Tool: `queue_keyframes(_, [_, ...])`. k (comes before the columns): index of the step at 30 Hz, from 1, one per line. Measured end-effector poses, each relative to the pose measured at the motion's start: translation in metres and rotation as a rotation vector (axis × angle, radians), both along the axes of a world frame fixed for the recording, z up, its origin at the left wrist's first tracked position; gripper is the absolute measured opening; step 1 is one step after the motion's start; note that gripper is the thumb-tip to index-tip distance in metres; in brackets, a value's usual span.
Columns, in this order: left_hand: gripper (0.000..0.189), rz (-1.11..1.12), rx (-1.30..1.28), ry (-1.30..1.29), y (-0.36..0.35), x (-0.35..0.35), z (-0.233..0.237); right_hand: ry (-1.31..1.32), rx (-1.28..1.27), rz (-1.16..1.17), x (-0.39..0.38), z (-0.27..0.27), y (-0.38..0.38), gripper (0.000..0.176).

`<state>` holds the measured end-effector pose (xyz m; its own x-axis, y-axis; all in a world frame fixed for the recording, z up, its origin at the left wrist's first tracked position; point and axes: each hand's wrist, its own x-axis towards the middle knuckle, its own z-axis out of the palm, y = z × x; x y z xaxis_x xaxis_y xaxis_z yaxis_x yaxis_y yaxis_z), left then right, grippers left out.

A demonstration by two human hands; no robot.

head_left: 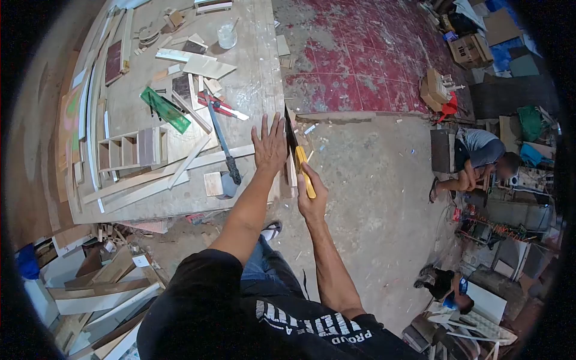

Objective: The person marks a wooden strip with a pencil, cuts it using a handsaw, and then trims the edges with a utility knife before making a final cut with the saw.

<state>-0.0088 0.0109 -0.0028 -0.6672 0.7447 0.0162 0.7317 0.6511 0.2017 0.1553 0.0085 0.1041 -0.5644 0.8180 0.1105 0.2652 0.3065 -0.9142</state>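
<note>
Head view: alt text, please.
The person's right hand grips a yellow-handled saw at the edge of a cluttered workbench, while the left hand lies flat beside the blade. A second person crouches at right.

Tools and people, counted
One handsaw, one hammer, one green set square, one plastic cup at 11 o'clock; two other people: one person at 3 o'clock, another person at 4 o'clock.

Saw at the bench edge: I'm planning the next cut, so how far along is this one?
Done: cut wood strips lie on the workbench. In hand: the left hand presses flat at the bench edge while the right hand holds the yellow-handled saw, blade along that edge. Left: the cut's depth is hidden, so I cannot tell.
</note>
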Motion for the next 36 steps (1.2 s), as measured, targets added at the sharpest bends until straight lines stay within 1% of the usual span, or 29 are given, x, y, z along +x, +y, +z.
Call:
queue_keyframes(4, [0.059, -0.014, -0.025, 0.091, -0.002, 0.000, -0.006, 0.003, -0.027, 0.009, -0.012, 0.015, -0.003, 0.035])
queue_keyframes(5, [0.059, -0.015, -0.021, 0.096, -0.002, -0.001, -0.005, -0.016, -0.094, 0.010, -0.014, 0.019, -0.004, 0.035])
queue_keyframes(6, [0.059, -0.018, 0.009, 0.070, -0.003, 0.000, -0.005, -0.039, -0.162, 0.010, -0.014, 0.020, -0.005, 0.034])
queue_keyframes(8, [0.060, -0.014, 0.043, 0.042, -0.003, 0.001, -0.005, -0.028, -0.157, 0.016, -0.016, 0.020, -0.007, 0.035])
queue_keyframes(10, [0.063, 0.014, -0.066, 0.146, -0.001, 0.003, -0.006, -0.023, -0.154, 0.018, -0.018, 0.022, -0.005, 0.035])
queue_keyframes(13, [0.066, -0.010, -0.078, 0.095, -0.003, 0.005, 0.002, -0.050, -0.203, 0.025, -0.021, 0.040, 0.000, 0.035])
queue_keyframes(14, [0.066, -0.007, -0.077, 0.108, -0.001, 0.000, 0.005, -0.099, -0.222, 0.023, -0.028, 0.051, 0.004, 0.036])
queue_keyframes(15, [0.068, -0.020, -0.051, 0.041, -0.003, 0.003, 0.005, -0.156, -0.248, 0.022, -0.031, 0.057, 0.004, 0.036])
queue_keyframes(16, [0.069, -0.031, -0.022, -0.025, -0.003, 0.001, 0.003, -0.144, -0.104, 0.018, -0.031, 0.046, 0.005, 0.038])
queue_keyframes(17, [0.069, -0.029, -0.029, -0.029, -0.005, 0.000, 0.001, -0.147, -0.111, 0.021, -0.029, 0.037, 0.001, 0.038])
queue_keyframes(19, [0.070, -0.033, -0.046, 0.048, -0.002, 0.002, -0.001, -0.073, -0.035, -0.006, -0.018, 0.018, -0.004, 0.037])
queue_keyframes(20, [0.067, -0.032, -0.051, 0.082, -0.003, 0.003, 0.001, -0.012, 0.036, 0.012, -0.003, 0.004, -0.014, 0.037])
queue_keyframes(21, [0.067, -0.025, -0.035, 0.080, 0.000, 0.003, 0.003, -0.014, 0.053, 0.018, 0.003, 0.001, -0.016, 0.037])
queue_keyframes(23, [0.066, -0.017, -0.031, 0.004, -0.001, 0.003, 0.006, 0.000, -0.061, -0.036, 0.007, -0.002, -0.019, 0.037])
queue_keyframes(24, [0.065, -0.027, -0.011, 0.013, -0.001, 0.002, -0.001, -0.029, -0.084, -0.035, 0.000, 0.012, -0.017, 0.038])
queue_keyframes(25, [0.065, -0.029, -0.011, 0.020, -0.001, 0.000, 0.002, -0.022, -0.085, -0.037, -0.007, 0.027, -0.014, 0.038])
queue_keyframes(27, [0.063, -0.076, -0.073, 0.049, -0.005, 0.002, 0.006, -0.138, -0.192, -0.041, -0.016, 0.050, -0.010, 0.038])
queue_keyframes(29, [0.060, -0.065, -0.059, -0.051, -0.004, 0.001, 0.010, -0.129, -0.178, -0.039, -0.015, 0.038, -0.015, 0.038])
queue_keyframes(31, [0.060, -0.063, -0.001, -0.069, -0.006, 0.000, 0.014, -0.047, -0.199, -0.075, 0.006, 0.007, -0.027, 0.038])
queue_keyframes(32, [0.060, -0.064, 0.008, -0.072, -0.006, -0.001, 0.013, -0.096, -0.040, -0.016, 0.022, -0.018, -0.034, 0.038])
queue_keyframes(34, [0.060, -0.068, -0.073, -0.015, -0.003, -0.002, 0.012, -0.100, -0.052, -0.029, 0.024, -0.013, -0.043, 0.037])
queue_keyframes(36, [0.060, -0.063, -0.068, -0.035, -0.003, -0.001, 0.012, -0.092, -0.096, -0.056, 0.023, -0.001, -0.050, 0.040])
